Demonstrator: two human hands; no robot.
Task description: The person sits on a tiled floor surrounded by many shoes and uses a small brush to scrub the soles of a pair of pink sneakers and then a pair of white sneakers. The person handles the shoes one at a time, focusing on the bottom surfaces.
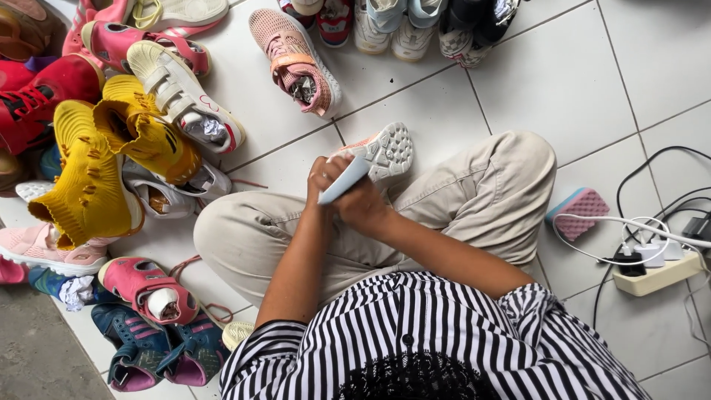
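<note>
My left hand (323, 178) and right hand (361, 204) meet at centre frame above my crossed legs, fingers curled round a pale blue insole (343, 181) and a pink sneaker (381, 152), sole facing up. Yellow high-tops (89, 174) lie w/ other shoes far left; power strip (655, 274) sits right.

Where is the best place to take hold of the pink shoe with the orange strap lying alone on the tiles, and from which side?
Probably grip the pink shoe by its heel collar, coming from the person's side: the opening, stuffed with paper, faces that way, the toe points away, and bare floor lies around it.
</note>
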